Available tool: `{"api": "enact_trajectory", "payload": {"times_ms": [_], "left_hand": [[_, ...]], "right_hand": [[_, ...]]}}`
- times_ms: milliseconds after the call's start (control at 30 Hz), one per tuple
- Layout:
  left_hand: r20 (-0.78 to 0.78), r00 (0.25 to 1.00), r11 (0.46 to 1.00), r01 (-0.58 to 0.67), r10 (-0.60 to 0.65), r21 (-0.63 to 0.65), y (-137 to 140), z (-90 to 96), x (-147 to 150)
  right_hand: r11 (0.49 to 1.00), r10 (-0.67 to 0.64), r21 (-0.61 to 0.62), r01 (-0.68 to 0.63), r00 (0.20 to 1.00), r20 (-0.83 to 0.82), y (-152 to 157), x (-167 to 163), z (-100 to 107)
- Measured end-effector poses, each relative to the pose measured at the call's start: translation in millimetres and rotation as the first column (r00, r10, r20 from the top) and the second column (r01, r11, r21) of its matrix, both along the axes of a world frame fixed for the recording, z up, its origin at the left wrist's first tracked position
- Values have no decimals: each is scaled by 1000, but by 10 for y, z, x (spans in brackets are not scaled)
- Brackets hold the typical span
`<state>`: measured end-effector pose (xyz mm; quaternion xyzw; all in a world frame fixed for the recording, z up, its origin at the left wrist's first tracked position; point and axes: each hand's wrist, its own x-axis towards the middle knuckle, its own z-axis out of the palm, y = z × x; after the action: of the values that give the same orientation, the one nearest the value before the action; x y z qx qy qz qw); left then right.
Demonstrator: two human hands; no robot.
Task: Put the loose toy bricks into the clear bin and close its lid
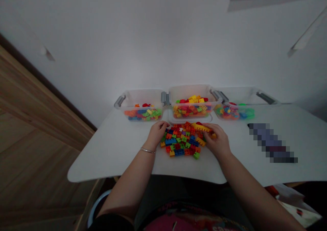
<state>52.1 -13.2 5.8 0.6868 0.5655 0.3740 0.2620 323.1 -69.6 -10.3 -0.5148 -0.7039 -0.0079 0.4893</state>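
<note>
The right hand (pixel 219 140), at the right edge of the brick pile (pixel 182 140), has its thumb and fingers closed on a long yellow toy brick (pixel 201 127). That brick sits over the pile's far right corner, its long axis running mostly sideways, the right end slightly closer to the body; the right hand is clearly the nearer one. The left hand (pixel 156 133) is at the pile's far left edge, fingers curled inward; whether it grips a brick, I cannot tell. The loose interlocking bricks thus lie between the hands. Beyond the pile, clear plastic bins stand in a row: the left bin (pixel 144 95) beyond-left, the middle bin (pixel 189 89) straight beyond, the right bin (pixel 237 92) beyond-right, all on the white bench (pixel 122 149).
</note>
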Motion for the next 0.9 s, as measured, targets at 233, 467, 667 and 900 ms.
{"api": "enact_trajectory", "payload": {"times_ms": [233,467,667,900], "left_hand": [[-9,1000,1000,0,0,-2,-4,17,2],[-20,1000,1000,0,0,-14,-12,43,1],[-21,1000,1000,-1,1,-12,-32,63,5],[-6,1000,1000,-6,6,-14,-12,29,-5]], "right_hand": [[997,-68,-55,54,953,-294,22,-42,56],[983,-105,113,144,948,-299,481,28,513],[989,-140,30,143,986,-91,884,-73,1039],[928,-216,-275,253,963,159,1254,-211,1116]]}}
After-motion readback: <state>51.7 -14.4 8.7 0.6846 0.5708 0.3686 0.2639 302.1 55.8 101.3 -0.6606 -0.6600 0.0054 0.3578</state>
